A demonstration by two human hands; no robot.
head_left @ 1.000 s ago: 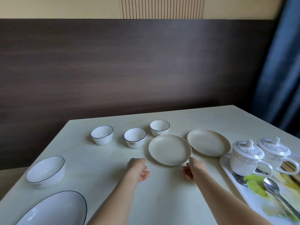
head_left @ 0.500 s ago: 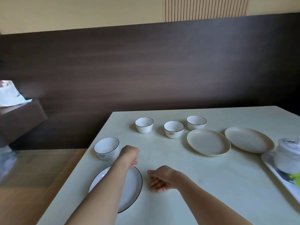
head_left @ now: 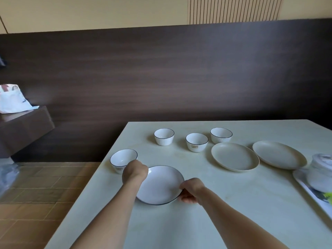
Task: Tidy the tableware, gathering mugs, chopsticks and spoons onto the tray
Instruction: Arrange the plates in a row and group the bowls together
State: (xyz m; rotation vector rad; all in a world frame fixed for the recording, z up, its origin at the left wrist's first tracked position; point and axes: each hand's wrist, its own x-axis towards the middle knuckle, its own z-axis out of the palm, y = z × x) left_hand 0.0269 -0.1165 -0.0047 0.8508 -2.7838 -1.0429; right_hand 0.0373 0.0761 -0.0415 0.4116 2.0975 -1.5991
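Observation:
A white plate point(head_left: 159, 186) with a thin dark rim lies near the table's left edge. My left hand point(head_left: 135, 171) is curled at its far left rim, and my right hand point(head_left: 191, 192) pinches its right rim, thumb on top. At the far right, cut off by the frame edge, is the white tray point(head_left: 303, 186). On it stands a blurred, lidded white mug point(head_left: 321, 175). No chopsticks or spoons show in this view.
A white bowl point(head_left: 123, 159) sits just beyond my left hand. Three small ribbed cups point(head_left: 196, 142) stand in a row further back. Two beige plates point(head_left: 235, 159) lie to their right. The table's left edge drops to a wooden floor.
My view swung left, so the tray slid to the right edge. Both hands left the beige plate, crossed to the left and now hold the white plate's rim.

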